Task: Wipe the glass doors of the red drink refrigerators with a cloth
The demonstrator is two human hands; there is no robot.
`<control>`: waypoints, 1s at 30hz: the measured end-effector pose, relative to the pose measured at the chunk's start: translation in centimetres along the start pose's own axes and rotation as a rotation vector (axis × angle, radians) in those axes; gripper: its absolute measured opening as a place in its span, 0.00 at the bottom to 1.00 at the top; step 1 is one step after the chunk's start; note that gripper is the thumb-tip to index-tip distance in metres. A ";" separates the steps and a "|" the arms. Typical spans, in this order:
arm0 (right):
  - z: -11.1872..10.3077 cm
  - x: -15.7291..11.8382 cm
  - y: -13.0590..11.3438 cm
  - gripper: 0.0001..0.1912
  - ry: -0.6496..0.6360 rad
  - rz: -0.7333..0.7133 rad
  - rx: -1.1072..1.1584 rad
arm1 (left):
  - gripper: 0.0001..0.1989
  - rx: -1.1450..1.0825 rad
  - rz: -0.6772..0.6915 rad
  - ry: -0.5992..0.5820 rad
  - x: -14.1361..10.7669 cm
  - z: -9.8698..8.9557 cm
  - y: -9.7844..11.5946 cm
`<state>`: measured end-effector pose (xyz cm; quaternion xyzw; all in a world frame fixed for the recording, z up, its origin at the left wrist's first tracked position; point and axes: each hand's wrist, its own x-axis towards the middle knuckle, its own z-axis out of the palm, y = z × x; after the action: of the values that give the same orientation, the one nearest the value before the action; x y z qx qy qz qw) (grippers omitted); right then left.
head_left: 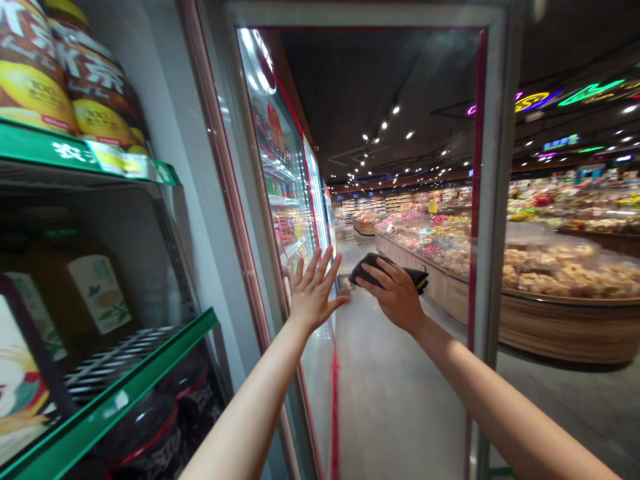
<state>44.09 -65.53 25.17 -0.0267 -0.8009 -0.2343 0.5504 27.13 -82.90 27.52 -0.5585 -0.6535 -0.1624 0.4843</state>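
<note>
Cloth (419, 275), dark and folded: held in the right hand (397, 293), apparently against the glass door (496, 173), fingers laid across it, likely to keep it flat. Left hand (311, 297): grasping nothing, fingers splayed toward the same pane, possibly for bracing; contact cannot be confirmed. Door stands open beside bottles (95, 87) on green-edged shelves (150, 373).

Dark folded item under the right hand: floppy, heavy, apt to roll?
The dark folded item is probably floppy, given its layered-looking edge. Likely light: it looks thin, and the right hand spans most of it. Its flat shape suggests sliding rather than rolling if pushed.
</note>
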 end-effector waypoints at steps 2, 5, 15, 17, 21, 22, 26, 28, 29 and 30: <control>-0.7 -0.1 1.0 0.26 0.047 0.061 -0.022 | 0.51 0.006 0.004 -0.002 0.0 0.0 0.1; -0.6 2.4 1.5 0.24 0.176 0.244 -0.056 | 0.51 0.017 -0.002 -0.016 0.2 -0.2 0.3; -1.4 3.7 0.1 0.25 0.029 -0.096 0.014 | 0.59 0.043 -0.074 -0.057 -4.5 -3.3 -1.4; -1.5 4.3 0.3 0.24 0.101 0.037 -0.007 | 0.61 0.059 -0.103 -0.066 -6.0 -3.7 -2.0; -0.7 5.8 -1.7 0.25 0.175 0.190 -0.005 | 0.63 0.073 -0.137 -0.103 -7.8 -4.0 -2.5; -0.5 5.8 -2.3 0.25 0.151 0.130 0.009 | 0.63 0.073 -0.136 -0.109 -8.1 -4.0 -2.5; -1.0 4.2 -2.7 0.24 0.018 -0.200 0.026 | 0.62 0.064 -0.132 -0.108 -8.4 -3.8 -2.7; -1.4 4.1 -2.1 0.24 0.035 -0.153 0.008 | 0.62 0.060 -0.130 -0.102 -8.5 -3.6 -2.8; -1.3 4.5 -2.0 0.24 0.066 -0.079 -0.001 | 0.62 0.060 -0.129 -0.098 -8.5 -3.5 -2.8; -1.2 5.0 -2.1 0.24 0.099 0.005 -0.008 | 0.62 0.059 -0.129 -0.094 -8.5 -3.5 -2.8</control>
<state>42.50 -68.93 29.27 -0.0192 -0.7719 -0.2371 0.5896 25.41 -91.28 23.19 -0.5079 -0.7146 -0.1473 0.4579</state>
